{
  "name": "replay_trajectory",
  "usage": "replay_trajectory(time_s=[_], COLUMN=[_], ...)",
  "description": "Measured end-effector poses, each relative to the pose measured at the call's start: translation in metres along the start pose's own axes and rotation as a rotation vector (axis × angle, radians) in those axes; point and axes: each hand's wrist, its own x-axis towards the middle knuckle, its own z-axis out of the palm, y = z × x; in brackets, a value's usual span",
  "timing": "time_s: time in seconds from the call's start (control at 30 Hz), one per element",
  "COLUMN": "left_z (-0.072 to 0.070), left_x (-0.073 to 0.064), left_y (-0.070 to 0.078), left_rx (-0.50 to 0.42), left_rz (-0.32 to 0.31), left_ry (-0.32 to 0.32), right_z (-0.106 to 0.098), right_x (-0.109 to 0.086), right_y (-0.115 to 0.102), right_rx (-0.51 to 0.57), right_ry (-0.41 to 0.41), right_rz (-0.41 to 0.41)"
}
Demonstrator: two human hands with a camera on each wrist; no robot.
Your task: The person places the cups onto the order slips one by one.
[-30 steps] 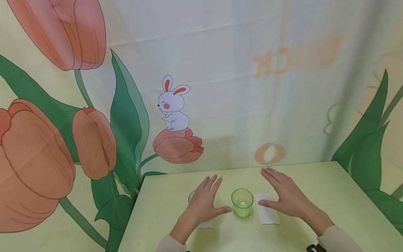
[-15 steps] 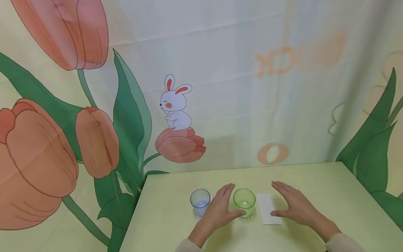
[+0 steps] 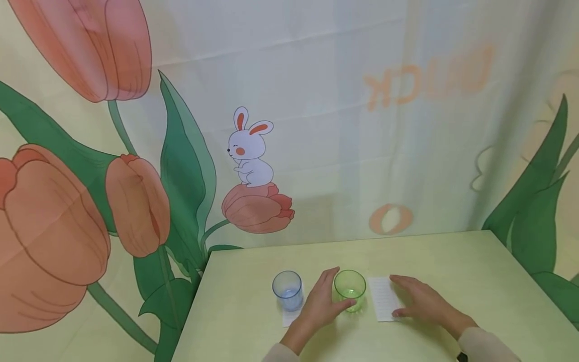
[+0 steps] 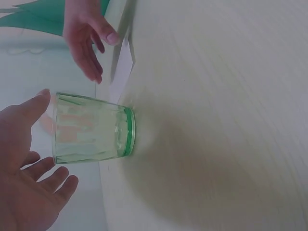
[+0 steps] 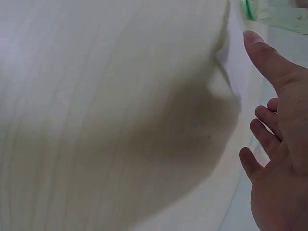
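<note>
A clear green glass [image 3: 350,286] stands upright near the middle of the table. My left hand [image 3: 321,301] is at its left side, the thumb reaching across its front and the fingers spread. In the left wrist view that hand [image 4: 29,149] brackets the rim of the green glass [image 4: 91,127] without curling round it. Right of the glass lies a strip of white paper [image 3: 382,299] with faint lines. My right hand [image 3: 422,304] hovers at the paper's right edge, thumb and fingers apart, and holds nothing. In the right wrist view its thumb [image 5: 267,55] points toward the green glass.
A clear blue glass [image 3: 287,290] stands to the left of my left hand, with another white paper strip [image 3: 290,317] showing at its base. Behind the pale table [image 3: 253,266] hangs a curtain [image 3: 316,125] printed with tulips and a rabbit.
My left hand has moved right, from in front of the blue glass to the green one, uncovering the blue glass. The right hand has shifted slightly right and lower, near the paper's edge.
</note>
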Motion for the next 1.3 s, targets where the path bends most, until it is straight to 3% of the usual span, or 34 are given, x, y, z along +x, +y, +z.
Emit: replay_trajectory(time_s=[0.2, 0.57, 0.87, 1.1, 1.3], left_z=[0.006, 0.010, 0.012, 0.010, 0.011], left_x=[0.003, 0.008, 0.009, 0.011, 0.011], left_y=[0.002, 0.006, 0.004, 0.004, 0.002], left_rx=[-0.025, -0.039, 0.030, 0.096, 0.108], left_rz=[0.005, -0.011, -0.034, -0.026, -0.041], left_ry=[0.002, 0.007, -0.009, 0.004, -0.003], right_z=[0.011, 0.015, 0.021, 0.026, 0.027], right_x=[0.000, -0.005, -0.009, -0.010, -0.008], right_y=[0.014, 0.019, 0.022, 0.020, 0.021], right_rx=[-0.010, -0.033, -0.032, -0.012, -0.020], right_ry=[-0.042, -0.002, 0.012, 0.068, 0.051], right_rz=[0.018, -0.019, -0.029, -0.051, -0.031])
